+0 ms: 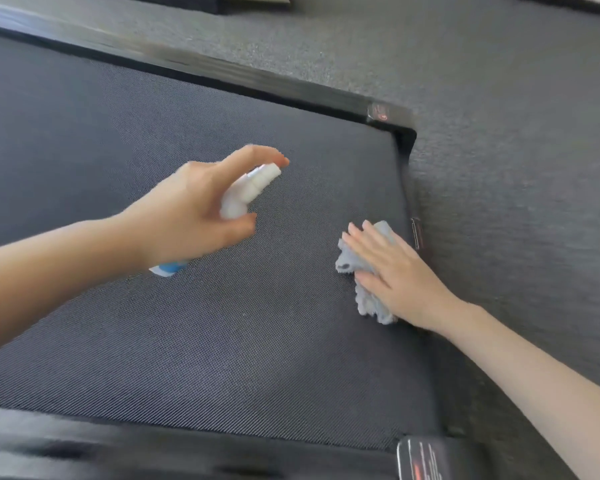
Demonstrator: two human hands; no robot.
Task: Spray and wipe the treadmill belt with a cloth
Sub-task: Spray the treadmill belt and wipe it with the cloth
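Note:
The dark textured treadmill belt (153, 133) fills most of the view. My left hand (194, 209) grips a small white spray bottle (246, 192) above the belt's middle, with the index finger over its nozzle; the bottle's blue and white base shows under the wrist. My right hand (392, 275) lies flat with straight fingers on a crumpled grey cloth (368, 299), pressing it onto the belt near the right end edge.
Black side rails (222, 71) frame the belt at the top and bottom. A black end cap (404, 133) closes the far corner. Grey carpet (499, 98) lies beyond. A labelled corner piece (420, 459) sits at the bottom right.

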